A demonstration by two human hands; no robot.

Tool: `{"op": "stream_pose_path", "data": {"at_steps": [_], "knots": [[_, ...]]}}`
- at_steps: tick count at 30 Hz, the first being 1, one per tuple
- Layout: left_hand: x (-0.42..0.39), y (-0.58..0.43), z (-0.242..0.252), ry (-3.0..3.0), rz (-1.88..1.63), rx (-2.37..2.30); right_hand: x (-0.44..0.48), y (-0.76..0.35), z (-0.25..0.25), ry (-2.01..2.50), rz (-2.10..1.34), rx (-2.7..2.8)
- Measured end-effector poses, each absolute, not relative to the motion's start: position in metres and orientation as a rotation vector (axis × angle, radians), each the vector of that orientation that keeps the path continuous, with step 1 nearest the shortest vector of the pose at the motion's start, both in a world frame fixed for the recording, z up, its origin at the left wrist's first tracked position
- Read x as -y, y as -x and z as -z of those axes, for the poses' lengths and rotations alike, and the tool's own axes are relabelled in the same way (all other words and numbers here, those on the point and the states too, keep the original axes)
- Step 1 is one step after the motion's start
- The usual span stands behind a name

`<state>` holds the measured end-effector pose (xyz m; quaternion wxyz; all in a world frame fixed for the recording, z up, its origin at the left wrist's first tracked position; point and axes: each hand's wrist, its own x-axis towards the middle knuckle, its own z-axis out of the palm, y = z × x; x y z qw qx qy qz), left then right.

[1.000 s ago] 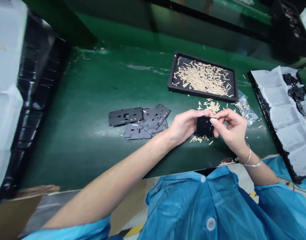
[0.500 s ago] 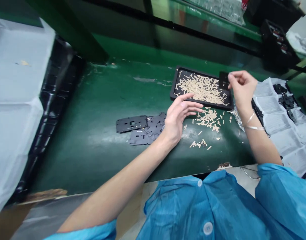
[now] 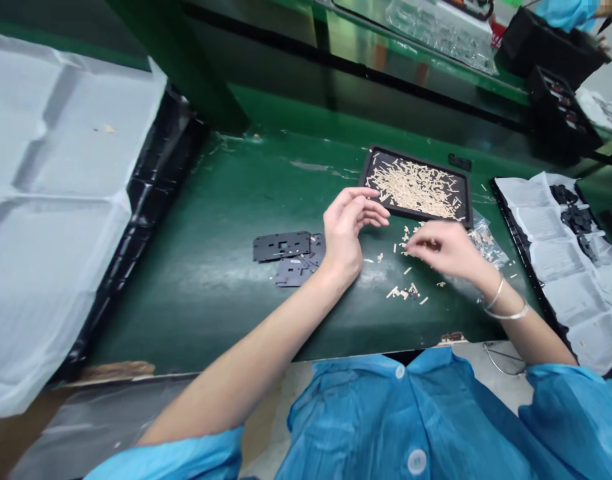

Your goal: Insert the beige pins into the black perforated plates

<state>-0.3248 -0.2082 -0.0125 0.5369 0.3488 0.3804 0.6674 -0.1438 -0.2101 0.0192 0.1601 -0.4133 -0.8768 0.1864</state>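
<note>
Left hand (image 3: 347,230) relaxed, fingers parted; right hand (image 3: 442,248) curled — whether around anything, I can't tell. Those beige strips (image 3: 417,189) look light, flimsy — best pinched edgewise.

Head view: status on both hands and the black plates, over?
Left hand open, apparently empty. Right hand by loose pale strips, grip unclear. Black plates overlapping on table, partly hidden behind left hand.

The left hand (image 3: 345,230) is loosely curled before a black tray (image 3: 469,202) of pale strips (image 3: 416,188). The right hand (image 3: 446,248) bends over loose pieces (image 3: 396,292) on the green tabletop (image 3: 226,200). Overlapping black plates (image 3: 281,246) lie beyond the left wrist; a small black part (image 3: 459,161) lies behind the tray.
</note>
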Motion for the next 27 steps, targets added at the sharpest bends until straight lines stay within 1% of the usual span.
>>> {"op": "stream_pose_path", "data": {"at_steps": [2,4,7,13,15,18,20,24,25,27], "knots": [[0.208,0.324,0.014,-0.844,-1.569,-0.914,0.233,0.16,-0.024,0.997,-0.526,2.903],[0.208,0.323,0.016,-0.855,-1.556,-0.911,0.244,0.173,-0.026,0.923,-0.438,3.12],[0.206,0.323,0.017,-0.864,-1.549,-0.904,0.246,0.187,-0.027,0.956,-0.353,3.243],[0.206,0.324,0.017,-0.877,-1.512,-0.911,0.241,0.196,-0.034,1.055,-0.399,3.307],[0.207,0.324,0.018,-0.888,-1.491,-0.919,0.238,0.19,-0.033,1.126,-0.491,3.136],[0.21,0.322,0.02,-0.922,-1.442,-0.924,0.233,0.174,-0.023,1.316,-0.802,2.531],[0.214,0.32,0.02,-0.962,-1.362,-0.904,0.229,0.163,-0.013,1.391,-0.895,2.195],[0.223,0.312,0.018,-1.11,-1.12,-0.819,0.228,0.155,0.005,1.283,-1.223,1.414],[0.225,0.311,0.018,-1.151,-1.074,-0.802,0.229,0.156,0.009,1.233,-1.284,1.28],[0.226,0.309,0.017,-1.213,-1.019,-0.784,0.231,0.159,0.012,1.169,-1.33,1.182]]}}
